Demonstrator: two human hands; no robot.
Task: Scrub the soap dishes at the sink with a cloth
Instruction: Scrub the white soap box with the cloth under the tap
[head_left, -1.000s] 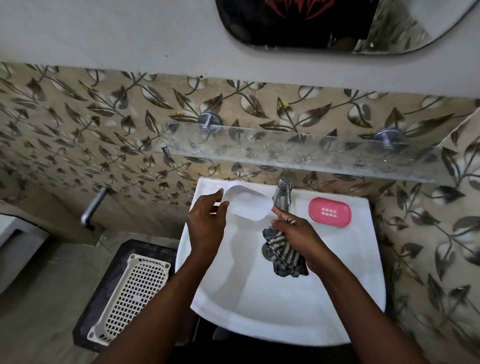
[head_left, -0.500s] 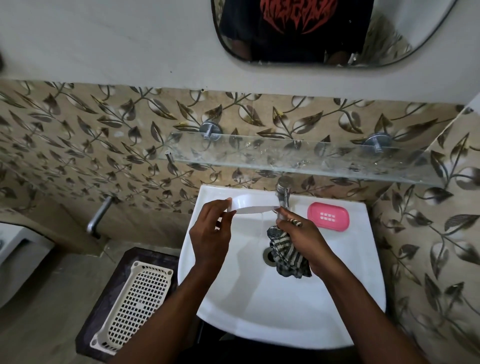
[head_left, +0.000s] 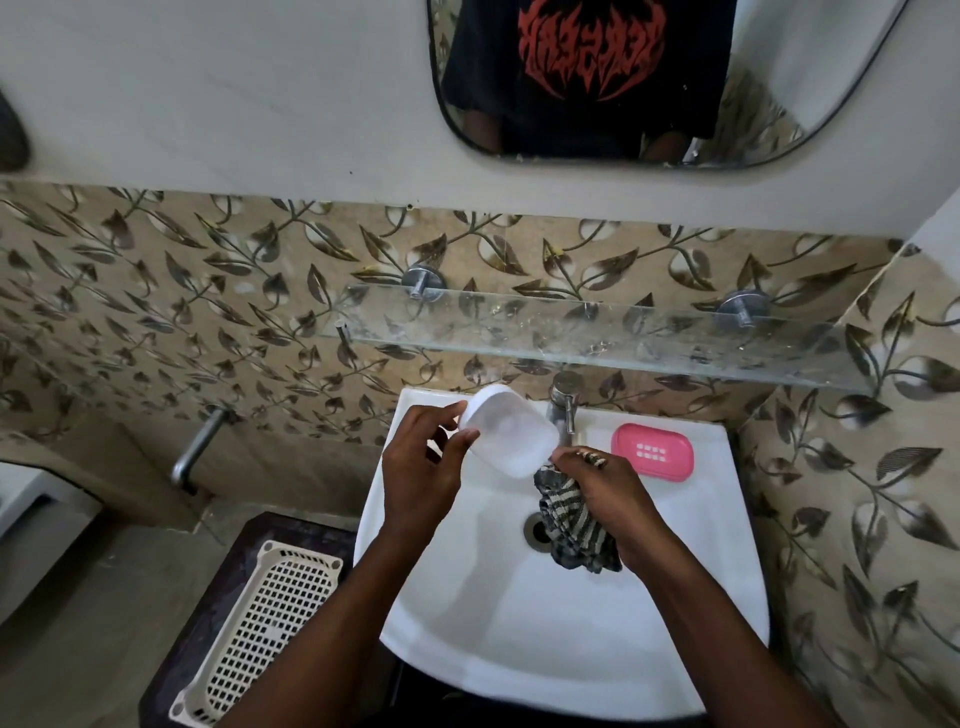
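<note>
- The left hand (head_left: 421, 467) is pinching the white soap dish (head_left: 506, 434) by its rim.
- The right hand (head_left: 608, 493) is clutching the striped cloth (head_left: 571, 525) over the sink (head_left: 701, 571).
- Since half a second ago, the dish is tipping its hollow toward us.

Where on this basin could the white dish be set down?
Bare rim left of the tap, behind the left hand; also the sink bowl's near half. Crowded: right rim holds the pink soap dish; the striped cloth covers beside the drain.
</note>
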